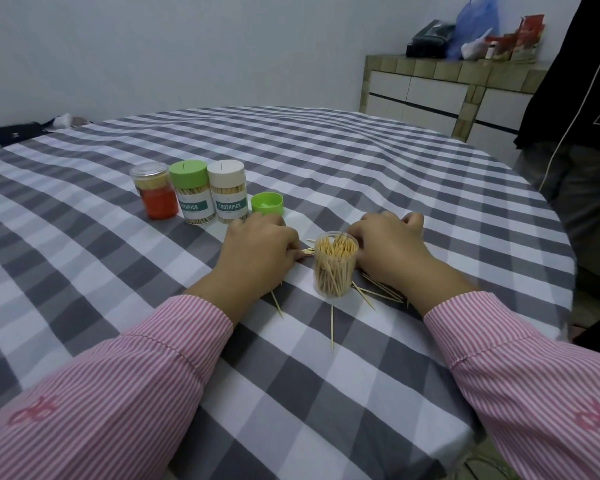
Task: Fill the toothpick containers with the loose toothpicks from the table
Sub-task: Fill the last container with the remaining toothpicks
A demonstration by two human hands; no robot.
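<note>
An open clear container (335, 265), partly filled with toothpicks, stands upright between my hands. My left hand (262, 251) lies knuckles up just left of it, its fingers curled round a few toothpicks whose tips poke out toward the container. My right hand (385, 247) rests palm down right of and behind the container, fingers curled on the cloth; what lies under them is hidden. Loose toothpicks (378, 292) lie scattered near my right wrist. A single toothpick (332, 327) lies in front, and another one (276, 304) by my left wrist.
Behind my left hand stand a red-labelled clear jar (155, 190), a green-lidded toothpick jar (190, 192) and a white-lidded one (228, 192). A loose green lid (267, 203) lies open side up. A person in dark clothes (575, 133) stands at the table's right edge (565, 244).
</note>
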